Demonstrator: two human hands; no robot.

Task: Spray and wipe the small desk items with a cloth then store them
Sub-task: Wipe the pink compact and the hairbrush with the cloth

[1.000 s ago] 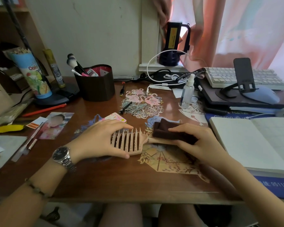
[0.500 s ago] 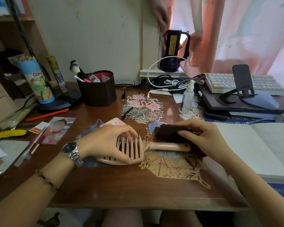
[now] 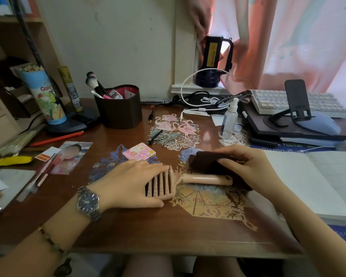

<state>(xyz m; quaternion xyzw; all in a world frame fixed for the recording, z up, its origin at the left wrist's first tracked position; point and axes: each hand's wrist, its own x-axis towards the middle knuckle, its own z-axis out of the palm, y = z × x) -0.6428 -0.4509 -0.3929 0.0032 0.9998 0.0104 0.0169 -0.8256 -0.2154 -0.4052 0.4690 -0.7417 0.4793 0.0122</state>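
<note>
Your cloth has slid down the brush handle toward its end.
Your left hand clamps the hairbrush head flat on the counter; your right hand grips the cloth around the handle.

Dim room, daylight glowing through a curtain

Soft light filters through the pink curtain far beyond the right hand's grip, leaving a faint sheen on the tabletop; the shelves off to the left sit in shadow, and wide-angle bending curves the edges.
</note>
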